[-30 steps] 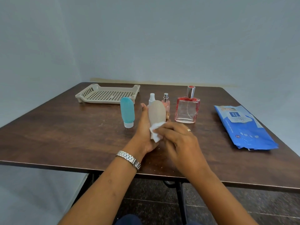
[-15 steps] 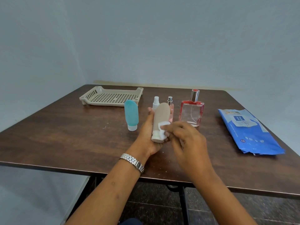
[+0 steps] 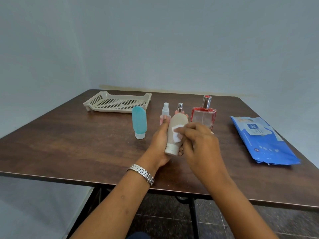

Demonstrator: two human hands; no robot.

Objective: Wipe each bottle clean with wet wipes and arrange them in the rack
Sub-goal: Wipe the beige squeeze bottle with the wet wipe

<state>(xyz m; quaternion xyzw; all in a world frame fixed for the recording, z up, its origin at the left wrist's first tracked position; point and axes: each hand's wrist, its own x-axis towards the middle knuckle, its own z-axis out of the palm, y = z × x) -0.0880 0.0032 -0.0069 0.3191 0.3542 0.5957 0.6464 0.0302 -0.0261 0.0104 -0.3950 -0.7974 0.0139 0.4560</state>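
The beige tube (image 3: 177, 120) is held just above the middle of the table. It lies in the left hand (image 3: 160, 145), whose thumb runs along its left side while the fingers wrap round behind it. Its white cap points back toward the person. The right hand (image 3: 202, 145) pinches a small white wipe (image 3: 177, 135) and presses it to the front of the tube, so both hands meet on this one bottle. A metal watch (image 3: 141, 173) sits on the left wrist.

Just behind the hands stand a clear spray bottle (image 3: 165, 109) with a white top and a pink spray bottle (image 3: 180, 108) (the tube and fingers hide their lower halves). Right of these is a square perfume bottle (image 3: 203, 115) with red edges and a silver cap, its lower corner covered by the right hand. To the left, a blue tube (image 3: 139, 122) stands on its white cap, apart from the others. That makes five bottles: four on the table and one in hand.

The single rack (image 3: 119, 104), a beige slotted tray, lies flat beyond the blue tube, toward the far left corner. One blue pack of wet wipes (image 3: 262, 140) lies flat near the right edge, well apart from the hands.

The table (image 3: 69, 144) is dark brown wood with pale specks near its front edge, and it stands on dark legs. Pale grey-blue walls meet in a corner behind it, and the floor below is dark tile.
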